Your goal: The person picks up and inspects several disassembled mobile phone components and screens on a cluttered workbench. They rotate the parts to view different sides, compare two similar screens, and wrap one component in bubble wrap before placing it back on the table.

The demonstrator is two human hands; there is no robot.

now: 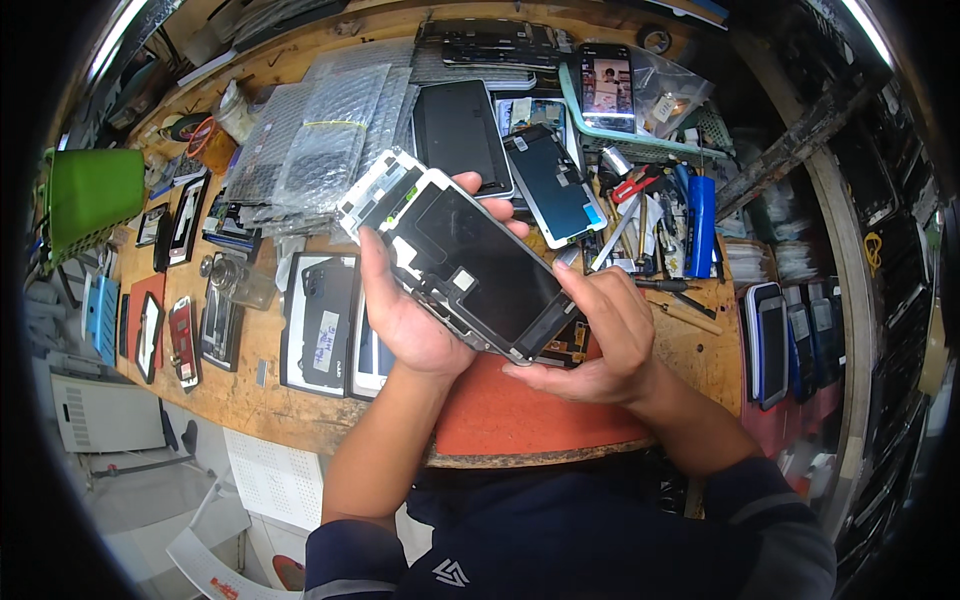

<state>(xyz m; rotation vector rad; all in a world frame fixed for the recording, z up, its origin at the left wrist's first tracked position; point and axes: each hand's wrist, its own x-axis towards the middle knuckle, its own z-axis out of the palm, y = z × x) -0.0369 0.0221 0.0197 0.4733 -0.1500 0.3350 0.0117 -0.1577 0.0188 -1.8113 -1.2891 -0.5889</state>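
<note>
Above the workbench I hold an opened phone frame (485, 265) in both hands, tilted so its upper end points to the far left. It has a large black panel, a white square patch and exposed metal parts along its edge. My left hand (415, 325) cradles it from below, thumb along the left edge and fingertips showing past the far edge. My right hand (615, 335) grips the lower right corner between thumb and fingers. Beneath it lies an orange-red mat (540, 410), and part of a dark component with copper-coloured pads shows near my right fingers.
Beyond my hands lie a black phone panel (460, 135), a dark screen part (550, 185) and stacked bubble-wrap sleeves (325, 140). Loose tools and a blue tool (702, 225) lie at right. A teal tray (640, 143) holds a lit phone (607, 85). A glass jar (240, 285) stands left.
</note>
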